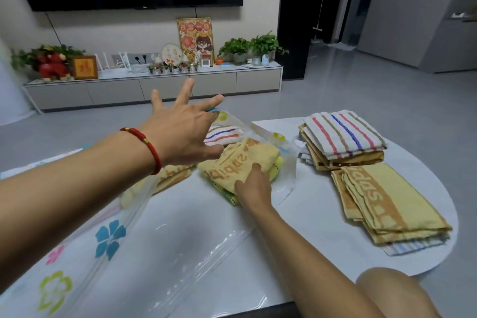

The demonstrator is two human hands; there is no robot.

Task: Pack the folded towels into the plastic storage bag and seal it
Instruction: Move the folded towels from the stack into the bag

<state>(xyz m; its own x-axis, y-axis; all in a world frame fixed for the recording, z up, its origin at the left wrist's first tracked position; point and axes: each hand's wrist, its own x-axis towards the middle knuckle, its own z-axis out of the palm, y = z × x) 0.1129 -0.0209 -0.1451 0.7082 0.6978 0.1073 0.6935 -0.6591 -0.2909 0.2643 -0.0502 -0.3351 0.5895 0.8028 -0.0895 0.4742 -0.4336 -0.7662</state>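
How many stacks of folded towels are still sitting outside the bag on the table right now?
2. A striped-topped stack lies at the far right of the table; a yellow-topped stack lies nearer, just in front of it. More towels may be hidden beneath each top layer.

L hand (184, 134) raised w/ fingers spread, above the clear flower-print storage bag (108, 237) on the white table (322, 217). R hand (254, 184) inside the bag mouth, fingers on a folded yellow towel (240, 162); striped towel (223, 133) behind it, also in the bag. Near table's R edge: yellow towel stack (389, 204); striped stack (343, 137) toward far R corner. Red bracelet (148, 148) on L wrist.
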